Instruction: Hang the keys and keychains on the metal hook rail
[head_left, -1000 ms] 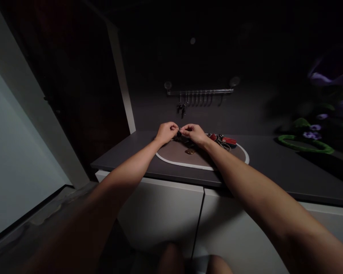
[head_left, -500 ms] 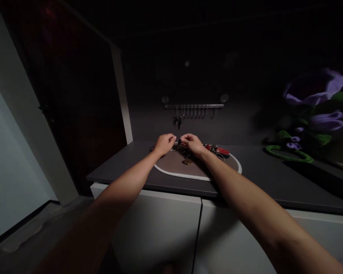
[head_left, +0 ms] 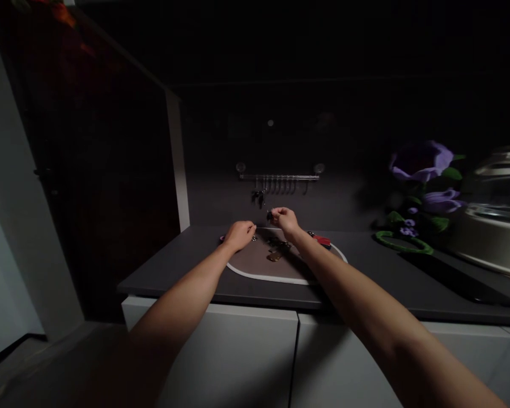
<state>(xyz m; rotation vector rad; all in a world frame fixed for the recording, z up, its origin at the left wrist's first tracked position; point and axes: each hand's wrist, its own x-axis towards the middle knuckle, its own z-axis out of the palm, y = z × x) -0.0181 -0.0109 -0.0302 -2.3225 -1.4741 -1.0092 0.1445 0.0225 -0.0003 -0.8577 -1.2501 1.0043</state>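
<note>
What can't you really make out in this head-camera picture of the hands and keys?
In the head view:
Small dark object pinched by the right hand: too small and dim to identify.
Left hand: its fingers hide what they touch.
Keys hanging from the rail: too dim to count.
Metal pot: cut off by the right edge.

Keys (head_left: 274,256): dull brass metal is glinting faintly.
Key fob (head_left: 322,239): glossy red plastic is catching the light.
Mat (head_left: 250,263): smooth matt brown surface is meeting a white rim.
Table (head_left: 174,266): dark matt laminate is looking smooth.
Rail (head_left: 278,177): polished metal is shining softly.
Cooking pot (head_left: 488,249): pale steel is gleaming dimly.
</note>
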